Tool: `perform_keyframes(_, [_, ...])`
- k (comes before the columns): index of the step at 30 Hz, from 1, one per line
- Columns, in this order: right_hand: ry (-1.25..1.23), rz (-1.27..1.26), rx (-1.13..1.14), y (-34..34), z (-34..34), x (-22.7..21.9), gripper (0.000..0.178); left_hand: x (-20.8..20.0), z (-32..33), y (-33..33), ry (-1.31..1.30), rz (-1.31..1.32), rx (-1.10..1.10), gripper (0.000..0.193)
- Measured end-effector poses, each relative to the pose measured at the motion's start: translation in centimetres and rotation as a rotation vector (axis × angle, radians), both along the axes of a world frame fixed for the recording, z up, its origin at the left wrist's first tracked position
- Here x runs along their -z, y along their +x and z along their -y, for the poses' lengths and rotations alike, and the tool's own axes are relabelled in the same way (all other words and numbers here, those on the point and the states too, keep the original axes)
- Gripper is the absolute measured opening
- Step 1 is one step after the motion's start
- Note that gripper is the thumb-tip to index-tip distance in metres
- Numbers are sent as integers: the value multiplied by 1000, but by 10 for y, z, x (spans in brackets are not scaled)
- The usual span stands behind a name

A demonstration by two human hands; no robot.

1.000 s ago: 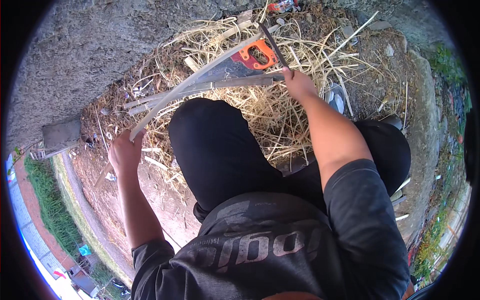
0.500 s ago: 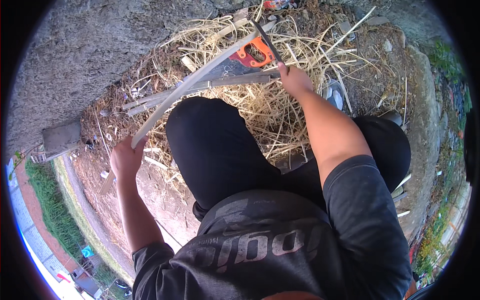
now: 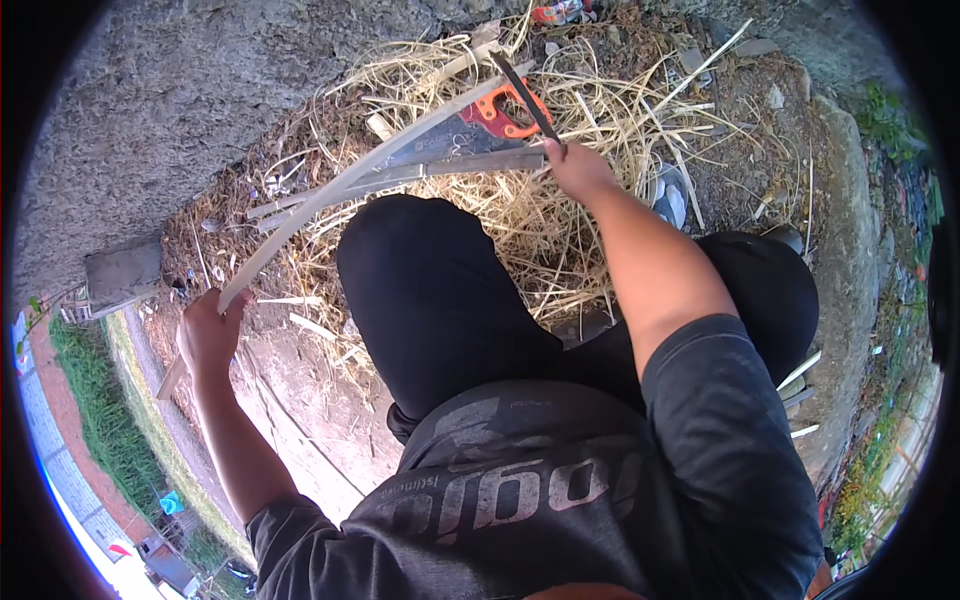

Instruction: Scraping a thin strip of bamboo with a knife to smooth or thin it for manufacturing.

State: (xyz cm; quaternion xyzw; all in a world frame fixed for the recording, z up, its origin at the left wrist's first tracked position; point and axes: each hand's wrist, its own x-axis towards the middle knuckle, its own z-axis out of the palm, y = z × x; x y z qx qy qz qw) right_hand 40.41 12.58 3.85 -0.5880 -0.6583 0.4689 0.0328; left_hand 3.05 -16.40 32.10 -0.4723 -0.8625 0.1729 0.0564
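My left hand [image 3: 208, 335] is closed around the near-left part of a long pale bamboo strip [image 3: 345, 180]. The strip bows up and to the right across the scene, its lower end sticking out below my hand. In my right hand [image 3: 580, 172] is a knife [image 3: 524, 93] with a dark, narrow blade pointing up and left. The blade's upper part crosses the strip's far end; whether they touch, I cannot tell. Beneath them lies a handsaw [image 3: 425, 142] with an orange and red handle, partly covered by the strip and knife.
Split bamboo pieces [image 3: 400, 173] lie beyond my knee [image 3: 430, 270]. Thin curly shavings [image 3: 520, 215] cover the ground around them. A rough grey wall [image 3: 200, 100] rises at the far left, with a grey block [image 3: 123, 277] at its foot. A stone edge [image 3: 850, 260] runs along the right.
My left hand has moved down and left, drawing the strip with it. The strip's far end is lower, and my right hand with the knife has shifted slightly left and down.
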Motion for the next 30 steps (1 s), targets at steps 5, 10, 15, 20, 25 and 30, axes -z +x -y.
perform_keyframes(5, [161,-64,47,-13,17,-16,61,-5,-13,9,4,26,-59,59])
perform_keyframes(10, [199,-158,-288,-41,48,-32,56,-5,-14,0,-122,153,-170,66])
perform_keyframes(15, [-23,-58,43,-16,20,12,58,4,-13,-7,-181,274,-284,67])
perform_keyframes(20, [139,37,-131,-11,15,-2,61,14,-6,-16,-184,306,-273,65])
perform_keyframes(25, [265,-1,-403,-31,49,-11,56,13,-1,-22,-189,293,-272,65])
perform_keyframes(30, [53,123,-167,2,3,-15,57,14,1,-15,-156,293,-237,66])
